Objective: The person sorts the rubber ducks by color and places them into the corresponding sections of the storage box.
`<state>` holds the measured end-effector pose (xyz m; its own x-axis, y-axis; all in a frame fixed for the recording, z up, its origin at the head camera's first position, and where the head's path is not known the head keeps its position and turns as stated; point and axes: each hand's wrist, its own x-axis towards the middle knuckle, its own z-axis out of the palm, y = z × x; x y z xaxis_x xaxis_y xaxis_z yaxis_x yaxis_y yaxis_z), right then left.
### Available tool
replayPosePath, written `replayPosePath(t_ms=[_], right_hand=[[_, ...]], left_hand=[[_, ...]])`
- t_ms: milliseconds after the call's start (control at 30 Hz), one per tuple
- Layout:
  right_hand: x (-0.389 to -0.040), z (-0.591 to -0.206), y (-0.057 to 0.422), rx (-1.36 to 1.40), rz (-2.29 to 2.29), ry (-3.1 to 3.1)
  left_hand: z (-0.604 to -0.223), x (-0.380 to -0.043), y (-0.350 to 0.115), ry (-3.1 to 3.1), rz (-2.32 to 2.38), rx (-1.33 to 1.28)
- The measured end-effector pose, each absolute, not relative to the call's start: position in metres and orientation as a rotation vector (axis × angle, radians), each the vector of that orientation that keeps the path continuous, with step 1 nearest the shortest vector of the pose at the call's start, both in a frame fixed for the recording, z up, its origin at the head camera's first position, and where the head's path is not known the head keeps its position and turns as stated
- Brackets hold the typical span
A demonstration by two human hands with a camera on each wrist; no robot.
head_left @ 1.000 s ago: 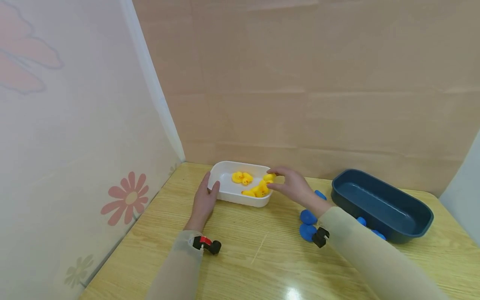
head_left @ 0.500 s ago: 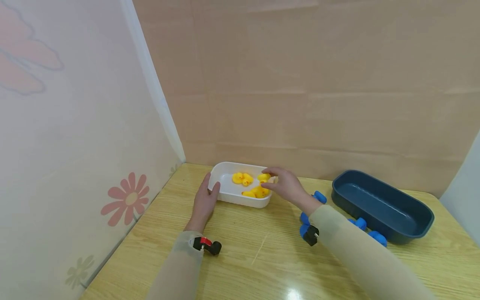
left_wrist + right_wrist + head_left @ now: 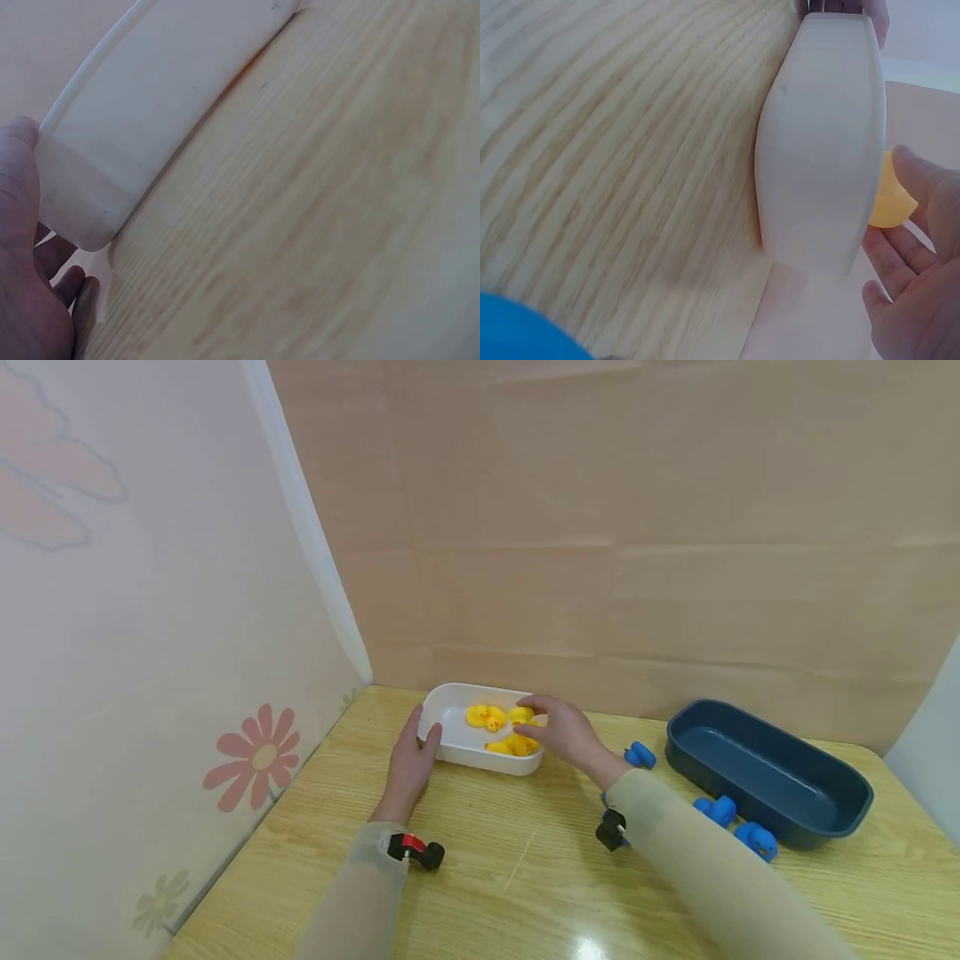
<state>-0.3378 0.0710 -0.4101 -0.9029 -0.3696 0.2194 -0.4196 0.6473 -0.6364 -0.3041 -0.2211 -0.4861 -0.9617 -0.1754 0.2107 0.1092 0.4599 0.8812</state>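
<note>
- yellow duck point(image 3: 520, 714): at r end of white tray point(image 3: 480, 760), poking above rim in r wrist view; whether it rests on tray floor is hidden; own long axis unclear
- r hand point(image 3: 566, 731): thumb & fingers half curled w/ yellow duck btw them; seems held, firmness can't tell
- key relation: duck lies l of r palm, right at fingertips; tray's long axis runs roughly side to side; r hand nearer, l hand point(image 3: 411, 760) at opp end
- l hand: thumb by front wall, fingers round l end; holds tray, no duck
- other yellow ducks point(image 3: 487, 716): cluster mid-tray, more nr front r corner; count unclear
- blue ducks point(image 3: 756, 841): on wood table point(image 3: 480, 893), nr r forearm & dark blue tray point(image 3: 765, 777); that tray sits well r, angled
- behind: brown backdrop point(image 3: 600, 527)
</note>
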Motion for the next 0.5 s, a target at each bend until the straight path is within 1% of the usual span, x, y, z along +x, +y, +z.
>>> replayPosePath(t_ms=[500], right_hand=[[-0.3361, -0.4064, 0.0679, 0.600, 1.124, -2.786]], left_hand=[[-0.4832, -0.3022, -0.2201, -2.438, -1.496, 0.052]])
